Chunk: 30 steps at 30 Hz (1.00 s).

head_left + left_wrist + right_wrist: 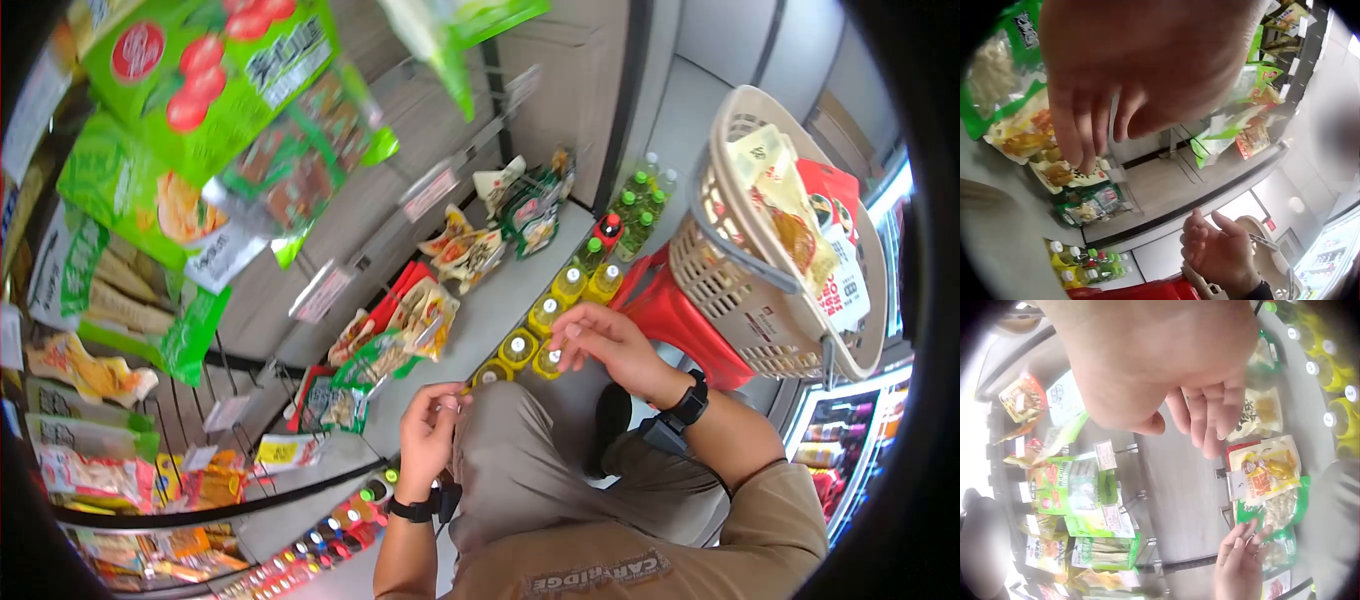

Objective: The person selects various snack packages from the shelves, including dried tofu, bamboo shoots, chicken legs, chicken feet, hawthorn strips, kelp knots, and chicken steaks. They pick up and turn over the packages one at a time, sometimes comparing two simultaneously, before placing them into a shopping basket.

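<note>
My left hand (428, 432) is raised beside the knee with its fingers loosely bent and nothing in them. Close behind it are snack bags on the shelf, including a green bag of pale pieces (1280, 511) and a cream bag with a yellow picture (1270, 470). My right hand (612, 350) hovers above the other knee, also holding nothing, its fingers relaxed. In the head view it overlaps a row of yellow-capped drink bottles (517, 348). The left wrist view shows the right palm (1219, 253) turned upward.
Hooks on the left wall carry green snack packs (205, 75) and price tags (430, 190). To the right, a beige basket (735, 300) with packets inside stands on a red stool (690, 330). Green-capped bottles (630, 210) stand at the back. A lit drinks cooler (850, 440) is at far right.
</note>
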Tool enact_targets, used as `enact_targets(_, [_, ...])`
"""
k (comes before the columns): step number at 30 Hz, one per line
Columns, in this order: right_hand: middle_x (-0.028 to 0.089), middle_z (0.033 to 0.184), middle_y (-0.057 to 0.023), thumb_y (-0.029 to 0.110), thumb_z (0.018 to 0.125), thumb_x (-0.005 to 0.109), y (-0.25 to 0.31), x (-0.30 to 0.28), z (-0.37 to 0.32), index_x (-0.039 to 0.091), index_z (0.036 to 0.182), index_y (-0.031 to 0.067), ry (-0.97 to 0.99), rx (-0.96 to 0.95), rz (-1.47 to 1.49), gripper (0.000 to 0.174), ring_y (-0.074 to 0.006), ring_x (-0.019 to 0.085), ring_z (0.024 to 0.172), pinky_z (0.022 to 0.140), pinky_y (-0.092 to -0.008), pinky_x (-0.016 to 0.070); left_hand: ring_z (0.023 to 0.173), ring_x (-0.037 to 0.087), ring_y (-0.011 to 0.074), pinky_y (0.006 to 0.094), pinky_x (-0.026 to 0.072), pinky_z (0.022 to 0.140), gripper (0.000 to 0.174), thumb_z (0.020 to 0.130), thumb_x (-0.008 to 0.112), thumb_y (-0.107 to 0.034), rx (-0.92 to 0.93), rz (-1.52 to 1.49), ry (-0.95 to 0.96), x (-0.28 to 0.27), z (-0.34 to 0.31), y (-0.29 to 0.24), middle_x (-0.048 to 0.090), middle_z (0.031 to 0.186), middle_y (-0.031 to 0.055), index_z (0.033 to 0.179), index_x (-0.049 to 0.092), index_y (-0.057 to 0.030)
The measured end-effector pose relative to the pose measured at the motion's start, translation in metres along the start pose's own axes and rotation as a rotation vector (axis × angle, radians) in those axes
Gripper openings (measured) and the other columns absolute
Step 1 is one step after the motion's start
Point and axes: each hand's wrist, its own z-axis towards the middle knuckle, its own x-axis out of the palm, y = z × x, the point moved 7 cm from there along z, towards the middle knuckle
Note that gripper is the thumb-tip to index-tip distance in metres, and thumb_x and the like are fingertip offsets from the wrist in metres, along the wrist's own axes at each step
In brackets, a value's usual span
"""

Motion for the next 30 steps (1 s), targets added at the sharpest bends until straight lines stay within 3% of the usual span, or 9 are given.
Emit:
enact_targets(8, [0.073, 0.109, -0.0052, 0.021, 0.111, 0.057, -0.032, 0.012, 0.025, 0.063, 0.124, 0.0059, 0.044, 0.121, -0.102, 0.020, -0.0160, 0.073, 0.092, 0.079, -0.0293, 0.0541, 0.112, 0.072, 0.0230, 0.0316, 0.0600, 0.082, 0.030, 0.106, 0.055, -0.001, -0.094, -0.078, -0.475, -0.097, -0.037, 0.094, 0.062, 0.136, 0.0153, 0.136, 0.053, -0.0002])
enact_targets(14, [0.073, 0.109, -0.0049, 0.018, 0.110, 0.057, -0.042, 0.031, 0.041, 0.063, 0.124, 0.0065, 0.112, 0.151, -0.190, 0.019, -0.0149, 0.072, 0.092, 0.079, -0.0280, 0.0530, 0.134, 0.057, 0.0293, 0.0421, 0.0525, 0.104, 0.057, 0.102, 0.067, -0.014, -0.339, -0.060, -0.527, -0.139, -0.048, 0.163, 0.052, 0.149, 0.0219, 0.151, 0.042, 0.0006])
enact_targets(16, [0.073, 0.109, -0.0051, 0.018, 0.111, 0.057, -0.044, 0.037, 0.044, 0.063, 0.124, 0.0060, 0.141, 0.153, -0.228, 0.019, -0.0150, 0.072, 0.092, 0.079, -0.0283, 0.0533, 0.124, 0.060, 0.0323, 0.0428, 0.0507, 0.102, 0.068, 0.096, 0.071, -0.013, -0.230, 0.145, -0.841, -0.168, -0.056, 0.187, 0.049, 0.151, 0.0245, 0.152, 0.038, 0.0055])
enact_targets(17, [0.073, 0.109, -0.0054, 0.018, 0.111, 0.057, -0.045, 0.040, 0.044, 0.063, 0.124, 0.0054, 0.159, 0.153, -0.255, 0.020, -0.0150, 0.072, 0.092, 0.079, -0.0287, 0.0537, 0.133, 0.052, 0.0376, 0.0461, 0.0457, 0.109, 0.073, 0.093, 0.074, -0.012, -0.172, 0.264, -0.937, -0.178, -0.058, 0.196, 0.042, 0.153, 0.0279, 0.152, 0.035, 0.0073])
enact_targets(20, [0.073, 0.110, -0.0061, 0.019, 0.111, 0.057, -0.044, 0.048, 0.046, 0.064, 0.124, 0.0045, 0.213, 0.223, -0.228, 0.021, -0.0156, 0.073, 0.093, 0.080, -0.0292, 0.0544, 0.136, 0.048, 0.0410, 0.0466, 0.0428, 0.113, 0.076, 0.089, 0.077, -0.009, -0.269, 0.438, -1.020, -0.198, -0.057, 0.197, 0.040, 0.152, 0.0296, 0.150, 0.035, 0.0079])
enact_targets(22, [0.073, 0.109, -0.0065, 0.020, 0.111, 0.057, -0.041, 0.051, 0.049, 0.064, 0.123, 0.0045, 0.226, 0.237, -0.239, 0.021, -0.0158, 0.073, 0.093, 0.080, -0.0290, 0.0545, 0.139, 0.047, 0.0387, 0.0455, 0.0380, 0.117, 0.073, 0.088, 0.077, -0.004, -0.255, 0.473, -1.078, -0.221, -0.050, 0.209, 0.043, 0.151, 0.0284, 0.148, 0.037, 0.0077])
enact_targets(25, [0.073, 0.108, -0.0071, 0.020, 0.111, 0.057, -0.043, 0.055, 0.054, 0.064, 0.122, 0.0042, 0.219, 0.233, -0.237, 0.021, -0.0165, 0.073, 0.094, 0.081, -0.0286, 0.0547, 0.138, 0.051, 0.0305, 0.0422, 0.0362, 0.119, 0.081, 0.091, 0.074, 0.002, 0.031, -0.130, -1.102, -0.246, -0.034, 0.209, 0.049, 0.152, 0.0237, 0.157, 0.029, 0.0071])
enact_targets(28, [0.073, 0.107, -0.0077, 0.020, 0.110, 0.057, -0.039, 0.058, 0.050, 0.065, 0.121, 0.0037, 0.165, 0.235, -0.109, 0.021, -0.0173, 0.074, 0.093, 0.081, -0.0284, 0.0547, 0.133, 0.055, 0.0282, 0.0405, 0.0410, 0.115, 0.086, 0.091, 0.074, 0.002, 0.162, 0.187, -1.389, -0.281, -0.035, 0.233, 0.051, 0.151, 0.0213, 0.162, 0.024, 0.0046])
enact_targets(30, [0.073, 0.107, -0.0080, 0.021, 0.110, 0.057, -0.037, 0.056, 0.050, 0.065, 0.121, 0.0033, 0.133, 0.246, 0.006, 0.022, -0.0176, 0.074, 0.093, 0.081, -0.0285, 0.0547, 0.129, 0.056, 0.0255, 0.0397, 0.0442, 0.111, 0.076, 0.094, 0.072, -0.002, 0.213, 0.105, -1.355, -0.283, -0.030, 0.227, 0.055, 0.147, 0.0187, 0.158, 0.032, 0.0029])
